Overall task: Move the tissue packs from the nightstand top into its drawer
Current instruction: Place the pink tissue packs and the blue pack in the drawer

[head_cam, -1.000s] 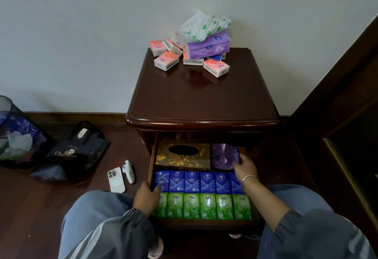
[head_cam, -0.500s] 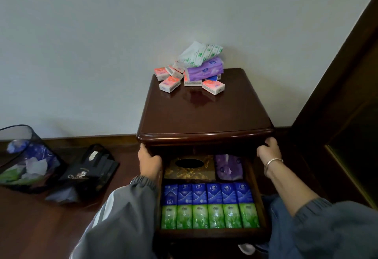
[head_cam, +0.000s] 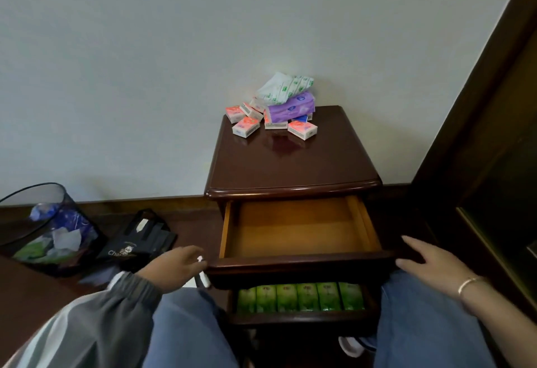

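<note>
My left hand point(head_cam: 177, 266) and right hand point(head_cam: 430, 263) hold nothing, fingers loose, beside the open drawer point(head_cam: 299, 231). Tissue packs point(head_cam: 273, 113) sit far back.

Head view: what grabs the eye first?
The open upper drawer of the dark wooden nightstand sits mid-frame, its bare orange wood bottom showing. At the back of the nightstand top lies a jumbled pile of pink, purple and white-green tissue packs. The left hand and the right hand flank the drawer front, holding nothing.
</note>
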Motion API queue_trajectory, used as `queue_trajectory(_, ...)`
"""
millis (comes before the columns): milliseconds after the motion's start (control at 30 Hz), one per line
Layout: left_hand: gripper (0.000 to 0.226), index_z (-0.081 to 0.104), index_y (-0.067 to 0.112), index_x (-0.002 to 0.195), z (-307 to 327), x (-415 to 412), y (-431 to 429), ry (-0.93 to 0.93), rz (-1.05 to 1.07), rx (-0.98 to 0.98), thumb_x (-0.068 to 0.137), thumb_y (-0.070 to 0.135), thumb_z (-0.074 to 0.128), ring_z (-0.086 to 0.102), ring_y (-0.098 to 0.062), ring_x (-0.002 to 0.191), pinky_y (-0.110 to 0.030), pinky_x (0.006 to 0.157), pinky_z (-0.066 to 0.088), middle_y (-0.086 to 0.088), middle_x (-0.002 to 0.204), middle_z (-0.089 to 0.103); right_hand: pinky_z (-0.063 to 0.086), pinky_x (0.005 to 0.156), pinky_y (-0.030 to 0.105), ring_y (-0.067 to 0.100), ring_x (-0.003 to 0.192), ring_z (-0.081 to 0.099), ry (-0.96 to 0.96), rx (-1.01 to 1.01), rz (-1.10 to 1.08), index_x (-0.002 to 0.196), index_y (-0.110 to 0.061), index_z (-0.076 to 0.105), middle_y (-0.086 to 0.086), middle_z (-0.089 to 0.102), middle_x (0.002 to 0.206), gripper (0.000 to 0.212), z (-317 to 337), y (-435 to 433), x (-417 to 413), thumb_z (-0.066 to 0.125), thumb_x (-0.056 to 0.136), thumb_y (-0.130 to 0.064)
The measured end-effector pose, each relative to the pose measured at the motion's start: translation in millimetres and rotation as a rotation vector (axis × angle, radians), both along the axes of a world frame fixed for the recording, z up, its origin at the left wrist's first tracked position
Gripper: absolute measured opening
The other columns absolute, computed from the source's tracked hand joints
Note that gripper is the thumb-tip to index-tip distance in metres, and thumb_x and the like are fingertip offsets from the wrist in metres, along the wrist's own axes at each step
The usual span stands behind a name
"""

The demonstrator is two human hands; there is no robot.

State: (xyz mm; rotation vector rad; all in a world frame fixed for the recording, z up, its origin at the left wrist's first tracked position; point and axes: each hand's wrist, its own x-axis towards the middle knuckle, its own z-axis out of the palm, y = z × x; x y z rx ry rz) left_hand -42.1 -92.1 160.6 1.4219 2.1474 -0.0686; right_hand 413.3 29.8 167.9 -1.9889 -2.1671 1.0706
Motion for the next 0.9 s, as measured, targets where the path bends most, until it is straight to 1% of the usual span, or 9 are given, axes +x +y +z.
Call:
queue_trajectory(67, 0.050, 0.042, 0.029, 0.141, 12.8, 34.5, 3.6, 0.162, -0.055, 0.250, 0.095, 0.049, 0.043, 0.052, -0.014, 0.121, -0.035, 0.105, 0.040, 0.004, 0.138, 0.050, 0.014, 0.117, 0.037, 0.013, 0.145, 0.017, -0.036, 0.239, 0.117, 0.147, -0.025, 0.023, -0.005, 0.024, 0.155, 0.061, -0.7, -22.3, -30.8, 0.046, 0.094, -0.043)
queue_trajectory(133, 0.047, 0.042, 0.028, 0.141, 11.7, 74.7, 10.4, 0.115, -0.169, 0.474, 0.097, 0.044, 0.042, 0.049, -0.011, 0.124, -0.030, 0.107, 0.038, 0.006, 0.140, 0.047, 0.003, 0.118, 0.042, 0.006, 0.145, 0.010, -0.054, 0.320, 0.242, 0.147, -0.033, 0.020, -0.013, 0.018, 0.156, 0.058, -12.1, -38.9, -63.7, 0.035, 0.095, -0.052)
queue_trajectory(233, 0.049, 0.035, 0.029, 0.144, -12.2, 120.2, 15.1, 0.108, -0.323, 0.469, 0.098, 0.044, 0.035, 0.039, -0.012, 0.132, -0.031, 0.112, 0.031, 0.007, 0.147, 0.037, -0.002, 0.117, 0.045, 0.006, 0.146, 0.005, -0.123, 0.282, 0.334, 0.148, -0.034, 0.017, -0.013, 0.013, 0.157, 0.060, -38.4, -52.5, -94.0, 0.025, 0.094, -0.059)
queue_trajectory(367, 0.050, 0.032, 0.030, 0.146, -43.4, 139.9, 3.9, 0.176, -0.348, 0.371, 0.099, 0.047, 0.030, 0.032, -0.013, 0.136, -0.033, 0.116, 0.019, 0.010, 0.147, 0.037, 0.001, 0.118, 0.044, 0.007, 0.145, 0.011, -0.115, 0.344, 0.352, 0.147, -0.035, 0.022, -0.012, 0.021, 0.155, 0.056, -52.2, -55.1, -92.6, 0.031, 0.095, -0.054)
queue_trajectory(467, 0.042, 0.049, 0.032, 0.134, -42.5, 137.0, 1.7, 0.124, -0.309, 0.418, 0.099, 0.046, 0.030, 0.045, -0.011, 0.125, -0.035, 0.115, 0.016, 0.011, 0.134, 0.052, 0.018, 0.116, 0.038, 0.008, 0.134, 0.035, 0.012, 0.337, 0.352, 0.137, -0.035, 0.044, -0.014, 0.044, 0.142, 0.046, -41.9, -50.9, -82.6, 0.041, 0.093, -0.050)
queue_trajectory(533, 0.038, 0.062, 0.027, 0.113, -34.8, 134.8, 1.4, 0.074, -0.304, 0.432, 0.100, 0.043, 0.031, 0.056, -0.014, 0.105, -0.035, 0.108, 0.031, 0.007, 0.110, 0.064, 0.036, 0.105, 0.028, 0.007, 0.121, 0.048, 0.086, 0.326, 0.345, 0.125, -0.033, 0.057, -0.015, 0.057, 0.127, 0.037, -33.9, -49.8, -75.7, 0.048, 0.092, -0.047)
queue_trajectory(600, 0.040, 0.064, 0.018, 0.090, -28.9, 134.2, -1.3, -0.030, -0.281, 0.439, 0.100, 0.042, 0.034, 0.056, -0.017, 0.080, -0.032, 0.078, 0.045, 0.004, 0.082, 0.061, 0.043, 0.094, 0.021, 0.003, 0.110, 0.054, 0.149, 0.280, 0.308, 0.114, -0.033, 0.064, -0.017, 0.063, 0.115, 0.028, -28.0, -51.2, -70.8, 0.053, 0.090, -0.043)
queue_trajectory(667, 0.041, 0.055, 0.018, 0.074, -27.0, 134.2, -5.0, -0.076, -0.257, 0.434, 0.099, 0.044, 0.036, 0.051, -0.017, 0.067, -0.030, 0.059, 0.038, 0.007, 0.065, 0.049, 0.046, 0.087, 0.018, -0.001, 0.100, 0.059, 0.182, 0.249, 0.284, 0.105, -0.034, 0.067, -0.018, 0.067, 0.103, 0.021, -25.4, -53.4, -68.9, 0.056, 0.088, -0.041)
queue_trajectory(900, 0.048, 0.069, 0.018, 0.092, -26.4, 129.4, -3.8, -0.081, -0.181, 0.370, 0.097, 0.051, 0.035, 0.064, -0.019, 0.082, -0.039, 0.074, 0.053, -0.002, 0.087, 0.071, 0.051, 0.082, 0.020, -0.005, 0.086, 0.062, 0.200, 0.196, 0.300, 0.090, -0.037, 0.067, -0.019, 0.068, 0.086, 0.010, -25.3, -53.5, -67.8, 0.061, 0.084, -0.042)
